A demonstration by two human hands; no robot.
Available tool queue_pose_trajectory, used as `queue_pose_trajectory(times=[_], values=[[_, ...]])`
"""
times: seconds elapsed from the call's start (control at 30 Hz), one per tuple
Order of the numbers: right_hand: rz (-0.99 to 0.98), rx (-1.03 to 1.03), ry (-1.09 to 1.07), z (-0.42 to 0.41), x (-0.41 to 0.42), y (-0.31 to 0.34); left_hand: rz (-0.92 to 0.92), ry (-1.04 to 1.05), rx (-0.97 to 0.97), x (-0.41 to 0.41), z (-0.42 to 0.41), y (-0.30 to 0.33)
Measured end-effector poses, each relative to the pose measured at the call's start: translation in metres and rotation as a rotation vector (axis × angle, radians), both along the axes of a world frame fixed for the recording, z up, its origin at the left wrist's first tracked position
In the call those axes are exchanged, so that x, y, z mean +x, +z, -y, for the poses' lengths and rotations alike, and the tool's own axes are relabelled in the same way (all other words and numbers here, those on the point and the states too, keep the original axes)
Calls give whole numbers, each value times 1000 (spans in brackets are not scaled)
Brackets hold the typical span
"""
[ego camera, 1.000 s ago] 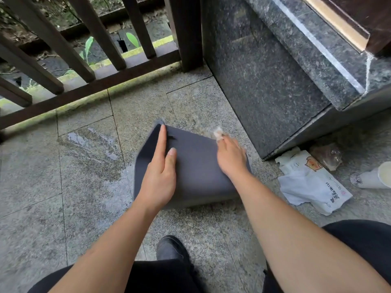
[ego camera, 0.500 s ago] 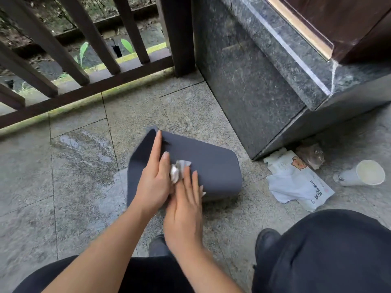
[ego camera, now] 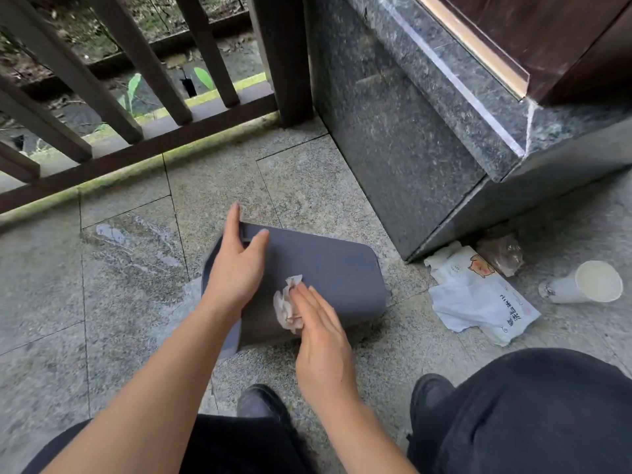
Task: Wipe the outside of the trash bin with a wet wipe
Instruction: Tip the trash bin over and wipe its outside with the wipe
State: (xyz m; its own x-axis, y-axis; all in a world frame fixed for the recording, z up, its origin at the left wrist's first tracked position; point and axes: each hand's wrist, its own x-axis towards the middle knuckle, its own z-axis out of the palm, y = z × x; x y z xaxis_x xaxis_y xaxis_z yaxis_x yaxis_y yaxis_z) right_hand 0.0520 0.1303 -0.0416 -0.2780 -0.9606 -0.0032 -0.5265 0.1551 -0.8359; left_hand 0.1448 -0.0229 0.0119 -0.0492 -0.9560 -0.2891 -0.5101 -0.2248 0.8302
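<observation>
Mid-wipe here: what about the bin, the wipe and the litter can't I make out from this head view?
- Bin: it lies on its side; underside and inside face away from the head camera.
- Wipe: partly under the right hand, so its contact patch is hidden.
- Bin rim: partly covered by the left hand.
- Pack: print too small to read.
- Cup: contents too blurred to tell.
</observation>
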Motion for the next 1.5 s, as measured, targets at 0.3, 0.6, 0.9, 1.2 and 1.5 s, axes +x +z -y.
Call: queue_pose_trajectory(times=[0.3,0.6,0.9,1.2,1.5], values=[[98,-8,-39,-5,3,-3,159,132,-15,10,35,-6],[180,90,-113,5,-3,1,237,269,25,1,38,0],[437,133,-321,8,-1,11,237,-16,-95,-4,11,4],[338,83,-328,17,-9,12,115,-334,-256,-7,-22,8],[237,9,-214,13,8,6,58,-207,-33,8,-42,-17]])
